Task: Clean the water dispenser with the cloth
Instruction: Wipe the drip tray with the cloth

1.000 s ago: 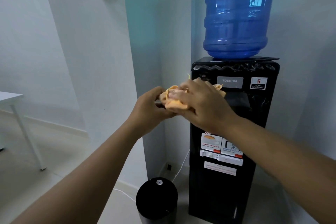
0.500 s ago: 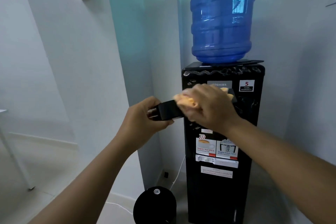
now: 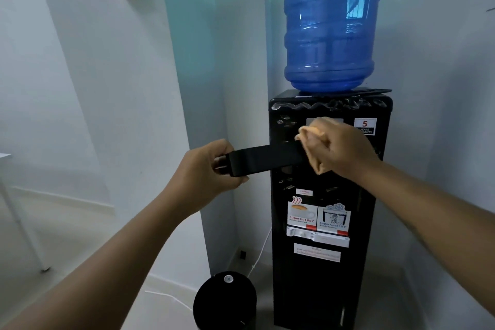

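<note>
A black water dispenser (image 3: 321, 276) stands in the corner with a blue water bottle (image 3: 328, 27) on top. My left hand (image 3: 206, 171) grips the left end of a flat black tray (image 3: 265, 159), held level in front of the dispenser's tap recess. My right hand (image 3: 337, 149) is closed on an orange cloth (image 3: 308, 134) and presses it against the tray's right end. Most of the cloth is hidden under my fingers.
A round black bin (image 3: 225, 300) sits on the floor left of the dispenser, beside a white power cord (image 3: 257, 257). A white wall column (image 3: 120, 115) rises on the left. A white table leg (image 3: 24, 236) stands at far left.
The cloth, bunched over the tray between both hands a second ago, has slid right with my right hand. Far more of the black tray now shows beside my left hand.
</note>
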`<state>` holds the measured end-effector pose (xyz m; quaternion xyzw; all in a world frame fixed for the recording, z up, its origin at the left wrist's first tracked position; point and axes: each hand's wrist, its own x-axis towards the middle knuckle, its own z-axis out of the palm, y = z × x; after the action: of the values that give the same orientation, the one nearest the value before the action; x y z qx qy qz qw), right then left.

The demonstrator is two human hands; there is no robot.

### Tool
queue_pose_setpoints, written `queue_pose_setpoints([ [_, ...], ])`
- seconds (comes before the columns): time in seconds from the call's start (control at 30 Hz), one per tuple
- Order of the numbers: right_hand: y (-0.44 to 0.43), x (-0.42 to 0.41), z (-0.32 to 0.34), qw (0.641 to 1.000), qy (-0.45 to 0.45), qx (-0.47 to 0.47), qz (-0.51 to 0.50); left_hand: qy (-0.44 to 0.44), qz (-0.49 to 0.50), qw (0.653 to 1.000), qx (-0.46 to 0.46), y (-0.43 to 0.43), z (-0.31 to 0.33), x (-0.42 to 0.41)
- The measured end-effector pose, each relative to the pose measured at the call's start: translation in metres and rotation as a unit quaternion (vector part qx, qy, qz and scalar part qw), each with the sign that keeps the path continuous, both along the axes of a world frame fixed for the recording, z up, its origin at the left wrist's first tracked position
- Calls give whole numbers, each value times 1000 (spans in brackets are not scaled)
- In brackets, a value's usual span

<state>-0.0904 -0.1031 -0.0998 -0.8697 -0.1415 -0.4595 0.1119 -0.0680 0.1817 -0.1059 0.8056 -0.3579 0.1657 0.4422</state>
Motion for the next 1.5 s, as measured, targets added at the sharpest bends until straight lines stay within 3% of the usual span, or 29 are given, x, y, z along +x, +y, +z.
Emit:
queue_pose_setpoints([
  [0.07, 0, 6, -1, 996, 15, 80, -21, 20, 0, 1000, -4, -1, 0, 2],
  [0.13, 18, 8, 2, 994, -20, 99, -46, 46, -6, 999, -14, -6, -1, 5],
  [0.27, 75, -2, 11, 996, -72, -55, 10, 59, -23, 997, -39, -17, -2, 4],
  [0.33, 71, -6, 12, 993, -25, -97, 56, 49, -15, 999, -12, -12, 2, 5],
  [0.43, 17, -3, 2, 997, 76, -9, 31, 60, 0, 998, 13, 10, 3, 6],
  [0.53, 0, -4, -10, 995, 72, 73, -22, 87, -4, 996, 11, 13, -1, 3],
  [0.67, 72, -5, 1, 1000, -30, -2, -8, 91, -34, 995, -26, -18, -2, -2],
  [0.8, 64, -6, 10, 994, -2, -102, 38, 84, -17, 996, -23, -9, -1, -2],
  [0.93, 14, -4, -2, 999, -11, -9, -33, 106, -7, 994, -27, 18, -1, -1],
  [1.03, 37, 4, 2, 998, 1, 36, -56, 108, -4, 994, -33, 7, -2, -3],
  [1.17, 82, -4, 16, 996, -42, -65, 37, 87, -7, 995, -46, -7, 0, -5],
  [1.27, 42, -2, 13, 992, -32, -111, 48, 81, -2, 996, -43, 10, 2, -5],
  [1.4, -24, 7, 2, 989, 6, 79, -122, 86, 21, 996, -7, 30, -2, 1],
  [1.5, -8, 5, 16, 974, -61, 196, -97, 100, 33, 994, -16, 26, -9, 8],
])
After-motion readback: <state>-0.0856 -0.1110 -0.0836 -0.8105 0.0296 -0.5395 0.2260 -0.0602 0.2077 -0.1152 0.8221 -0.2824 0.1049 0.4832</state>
